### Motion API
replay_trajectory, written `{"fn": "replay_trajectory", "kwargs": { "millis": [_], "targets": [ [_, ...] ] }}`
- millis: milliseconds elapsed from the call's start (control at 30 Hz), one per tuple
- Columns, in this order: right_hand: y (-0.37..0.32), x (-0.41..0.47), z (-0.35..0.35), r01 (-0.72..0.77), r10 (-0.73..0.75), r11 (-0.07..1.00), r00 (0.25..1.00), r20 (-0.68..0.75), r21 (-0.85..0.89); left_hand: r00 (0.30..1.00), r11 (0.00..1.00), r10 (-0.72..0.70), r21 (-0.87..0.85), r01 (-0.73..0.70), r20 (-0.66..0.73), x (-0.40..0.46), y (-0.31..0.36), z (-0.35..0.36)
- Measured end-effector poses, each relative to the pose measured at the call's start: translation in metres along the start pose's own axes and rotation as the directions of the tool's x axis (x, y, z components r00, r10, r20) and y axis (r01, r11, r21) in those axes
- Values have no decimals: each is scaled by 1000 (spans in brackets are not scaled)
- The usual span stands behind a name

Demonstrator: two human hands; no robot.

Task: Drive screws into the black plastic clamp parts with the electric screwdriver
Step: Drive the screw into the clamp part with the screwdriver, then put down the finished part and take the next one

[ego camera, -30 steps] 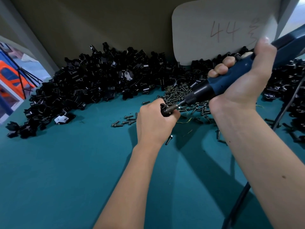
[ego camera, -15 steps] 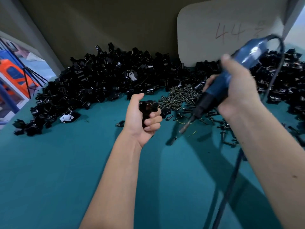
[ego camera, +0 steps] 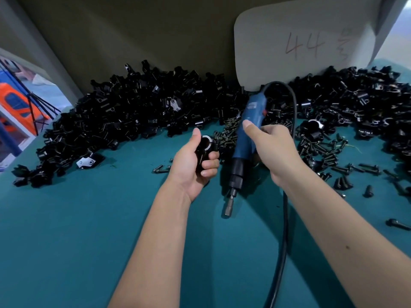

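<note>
1. The driver (ego camera: pixel 244 138) has swung away from the clamp (ego camera: pixel 205 150); its bit now points down toward the mat (ego camera: pixel 89 241), touching nothing.
2. The right hand (ego camera: pixel 273 152) grasps the driver's blue body.
3. The left hand (ego camera: pixel 195 165) grips the clamp, turned up for a look. That screw seems done.
4. Beyond lie loose screws (ego camera: pixel 320 150), then the heap of parts (ego camera: pixel 138 107); next one is close.
</note>
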State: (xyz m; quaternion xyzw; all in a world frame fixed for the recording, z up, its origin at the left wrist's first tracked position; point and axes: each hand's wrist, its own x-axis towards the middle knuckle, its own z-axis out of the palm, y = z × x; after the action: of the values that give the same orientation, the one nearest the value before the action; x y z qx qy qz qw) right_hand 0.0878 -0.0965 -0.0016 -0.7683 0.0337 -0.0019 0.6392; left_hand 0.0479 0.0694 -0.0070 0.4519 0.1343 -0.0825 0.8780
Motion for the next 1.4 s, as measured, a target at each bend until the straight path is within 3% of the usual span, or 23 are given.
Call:
{"fn": "replay_trajectory", "kwargs": {
  "millis": [100, 233, 400, 533, 633, 700, 767, 867, 933, 1033, 1167, 1267, 1400],
  "targets": [
    [2, 1, 2, 110, -117, 964, 993, -16, -241, 997, 994, 78, 72, -78, 2, 0, -3, 3],
    [-1, 2, 1, 250, -298, 830, 954, -18, -499, 975, 957, 223, 195, -215, -17, 1, -7, 5],
    [0, 7, -14, 256, -322, 690, 946, 29, -677, 906, 852, 422, 355, -384, -34, 3, -14, 11],
    [-10, 5, -25, 268, -356, 644, 934, 30, -717, 776, 626, 620, 523, -578, 115, 5, -16, 15],
    [-23, 9, -35, 302, -380, 617, 923, 61, -726, 690, 436, 692, 640, -633, 212, 4, -14, 21],
    [-32, 9, -42, 335, -390, 672, 918, 68, -660, 630, 303, 722, 687, -661, 288, 1, -11, 28],
    [-40, 6, -50, 344, -370, 777, 927, 59, -528, 599, 191, 720, 729, -657, 351, -1, -13, 39],
    [-46, -1, -64, 280, -210, 891, 952, 222, -358, 631, 140, 672, 770, -622, 387, -2, -26, 62],
    [-44, -6, -83, 274, -179, 895, 943, 280, -351, 669, 165, 618, 764, -624, 413, -1, -42, 79],
    [-42, -9, -123, 218, -153, 896, 969, 193, -386, 731, 292, 517, 711, -640, 446, 3, -61, 102],
    [-40, -13, -182, 122, -26, 745, 988, 154, -656, 791, 311, 334, 732, -606, 512, 15, -91, 145],
    [-41, -14, -221, 69, 83, 587, 986, 145, -806, 808, 213, 218, 781, -587, 548, 17, -121, 177],
    [-44, -13, -252, 60, 98, 468, 988, 119, -882, 764, 96, 250, 770, -630, 594, 14, -141, 205]
  ]
}}
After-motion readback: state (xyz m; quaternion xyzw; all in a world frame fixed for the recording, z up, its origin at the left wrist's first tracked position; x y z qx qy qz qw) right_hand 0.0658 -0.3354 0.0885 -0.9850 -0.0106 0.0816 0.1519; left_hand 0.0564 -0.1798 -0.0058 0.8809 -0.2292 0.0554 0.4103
